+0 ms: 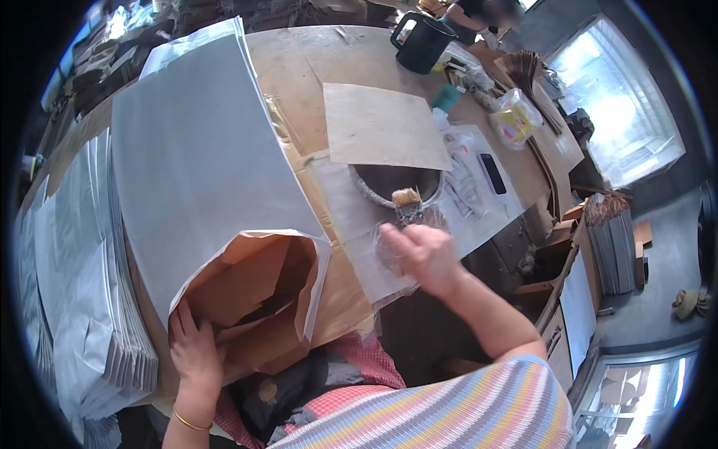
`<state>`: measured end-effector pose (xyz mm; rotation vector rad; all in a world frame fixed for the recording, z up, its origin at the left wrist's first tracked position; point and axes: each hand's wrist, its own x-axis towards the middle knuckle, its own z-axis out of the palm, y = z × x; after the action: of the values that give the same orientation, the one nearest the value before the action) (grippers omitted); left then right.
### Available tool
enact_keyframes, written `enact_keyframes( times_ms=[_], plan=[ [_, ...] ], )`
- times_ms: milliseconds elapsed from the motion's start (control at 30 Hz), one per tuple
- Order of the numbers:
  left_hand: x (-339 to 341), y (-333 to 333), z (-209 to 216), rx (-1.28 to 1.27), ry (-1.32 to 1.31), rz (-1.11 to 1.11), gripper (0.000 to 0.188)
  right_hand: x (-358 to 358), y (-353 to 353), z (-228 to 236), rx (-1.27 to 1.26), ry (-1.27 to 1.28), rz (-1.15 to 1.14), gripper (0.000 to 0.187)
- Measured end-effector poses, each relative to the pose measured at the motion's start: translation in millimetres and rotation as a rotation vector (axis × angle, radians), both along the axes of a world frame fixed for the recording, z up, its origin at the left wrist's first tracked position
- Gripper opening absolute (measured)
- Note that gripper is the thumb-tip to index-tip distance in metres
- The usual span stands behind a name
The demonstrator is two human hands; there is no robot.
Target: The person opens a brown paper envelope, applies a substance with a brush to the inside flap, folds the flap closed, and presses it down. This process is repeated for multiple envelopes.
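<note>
My left hand (pixel 196 353) grips the near edge of a large white paper bag (pixel 198 150), its fingers reaching inside the mouth. The bag lies on top of others and gapes toward me, showing a brown lining (pixel 232 280). In my right hand (pixel 428 258) is a paintbrush (pixel 407 199), held bristles up by its lower part. The brush stands at the near rim of a round dark bowl (pixel 374 196). A pale flat board (pixel 385 126) covers the bowl's far part, so its contents are mostly hidden.
Stacked white paper bags (pixel 101 329) fill the left. On the table (pixel 299 56) are a dark jug (pixel 423 43), a teal cup (pixel 446 97), a yellow plastic-wrapped packet (pixel 516 120) and a phone (pixel 492 173). Another person (pixel 470 19) is at the far end. Open wooden compartments (pixel 550 269) stand at right.
</note>
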<state>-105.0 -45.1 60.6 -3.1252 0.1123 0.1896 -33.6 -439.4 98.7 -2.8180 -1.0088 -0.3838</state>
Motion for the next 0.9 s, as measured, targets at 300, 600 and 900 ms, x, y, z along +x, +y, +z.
enact_keyframes(
  times_ms=[300,600,900],
  plan=[
    [4,-9,4,-0.075,0.036,0.055,0.081,54,-61,2,0.671,0.09,-0.188,0.017],
    [6,-9,11,-0.125,0.024,0.005,0.087,110,-87,-19,1.126,0.512,-0.506,0.014],
    [14,-16,23,-0.226,0.049,-0.117,0.052,111,-140,8,0.86,0.967,-0.325,0.018]
  ],
)
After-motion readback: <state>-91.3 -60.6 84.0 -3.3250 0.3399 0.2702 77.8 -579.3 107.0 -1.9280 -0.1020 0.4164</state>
